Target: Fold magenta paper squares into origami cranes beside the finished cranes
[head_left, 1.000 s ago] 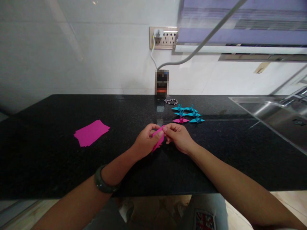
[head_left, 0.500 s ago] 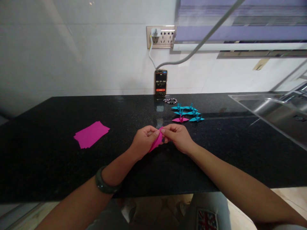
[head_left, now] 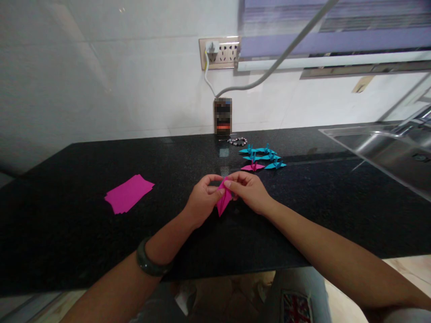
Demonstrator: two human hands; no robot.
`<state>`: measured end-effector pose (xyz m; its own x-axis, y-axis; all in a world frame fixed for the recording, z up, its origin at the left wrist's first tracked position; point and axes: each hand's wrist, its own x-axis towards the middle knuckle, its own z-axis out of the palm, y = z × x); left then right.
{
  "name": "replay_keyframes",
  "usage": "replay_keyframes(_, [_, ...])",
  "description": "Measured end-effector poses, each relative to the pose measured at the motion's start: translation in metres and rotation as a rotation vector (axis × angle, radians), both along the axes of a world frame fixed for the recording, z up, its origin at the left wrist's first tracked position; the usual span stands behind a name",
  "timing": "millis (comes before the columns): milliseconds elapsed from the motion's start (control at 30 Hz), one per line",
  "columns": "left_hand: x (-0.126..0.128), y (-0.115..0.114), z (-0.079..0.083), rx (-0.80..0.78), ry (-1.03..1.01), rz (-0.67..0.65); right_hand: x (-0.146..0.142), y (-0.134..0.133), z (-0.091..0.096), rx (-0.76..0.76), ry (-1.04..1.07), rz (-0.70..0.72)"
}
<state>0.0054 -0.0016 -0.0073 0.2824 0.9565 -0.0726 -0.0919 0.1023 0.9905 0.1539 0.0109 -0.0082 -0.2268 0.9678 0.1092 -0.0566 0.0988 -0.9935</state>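
Observation:
Between my hands is a folded piece of pink origami paper point(head_left: 222, 205), narrow and pointed at its lower end. My left hand point(head_left: 204, 199) pinches its left side with the thumb on the near face. At the upper right, my right hand point(head_left: 251, 190) grips it between thumb and fingers. Fingers hide part of the folds. Just beyond my right hand stand a pink paper crane point(head_left: 252, 167) and several blue paper cranes point(head_left: 275, 165), grouped in short rows. To the left lies a stack of pink paper sheets point(head_left: 129, 194), slightly fanned.
A phone point(head_left: 222, 116) with a blurred screen leans against the white wall, below a socket panel point(head_left: 220, 53) with a plugged-in cable. A beaded bracelet point(head_left: 238, 141) lies near it on the black countertop point(head_left: 67, 242). At the right is a steel sink point(head_left: 400, 157).
The folded pink paper has turned in my fingers, so its point now hangs nearly straight down and a middle crease shows. Both hands keep their hold. The view has shifted slightly.

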Motion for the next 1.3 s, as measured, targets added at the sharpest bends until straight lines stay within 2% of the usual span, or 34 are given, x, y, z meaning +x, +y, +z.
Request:
replay_keyframes(133, [0.0008, -0.0001, -0.0014, -0.029, -0.04, -0.007, -0.0005, 0.0007, -0.0023, 0.072, -0.078, -0.047])
replay_keyframes(233, [0.002, -0.0015, 0.0008, -0.118, -0.128, -0.103, 0.0, 0.0012, -0.0024, 0.087, -0.068, -0.107])
replay_keyframes(333, [0.002, -0.0035, 0.0036, -0.175, -0.078, -0.162, 0.0009, 0.0016, -0.0031, 0.1, -0.016, -0.141])
replay_keyframes(433, [0.0018, -0.0049, 0.0048, -0.179, -0.015, -0.151, 0.0009, 0.002, -0.0046, 0.143, -0.011, -0.163])
replay_keyframes(533, [0.0024, -0.0051, 0.0049, -0.137, 0.02, -0.13, -0.0005, 0.0024, -0.0047, 0.108, 0.003, -0.145])
replay_keyframes(667, [0.0036, -0.0039, 0.0035, -0.049, 0.051, -0.089, -0.0019, 0.0019, -0.0024, 0.01, 0.126, -0.109])
replay_keyframes(833, [0.0034, -0.0026, 0.0015, 0.045, 0.141, -0.074, -0.0006, -0.0003, -0.0016, -0.054, 0.076, 0.088])
replay_keyframes(1067, [0.0041, -0.004, 0.0039, 0.002, 0.162, -0.046, -0.0013, -0.0013, -0.0012, -0.078, 0.115, 0.038])
replay_keyframes(1300, [0.0043, -0.0055, 0.0062, 0.01, 0.193, -0.062, -0.0028, -0.0037, 0.0012, -0.047, 0.085, 0.08])
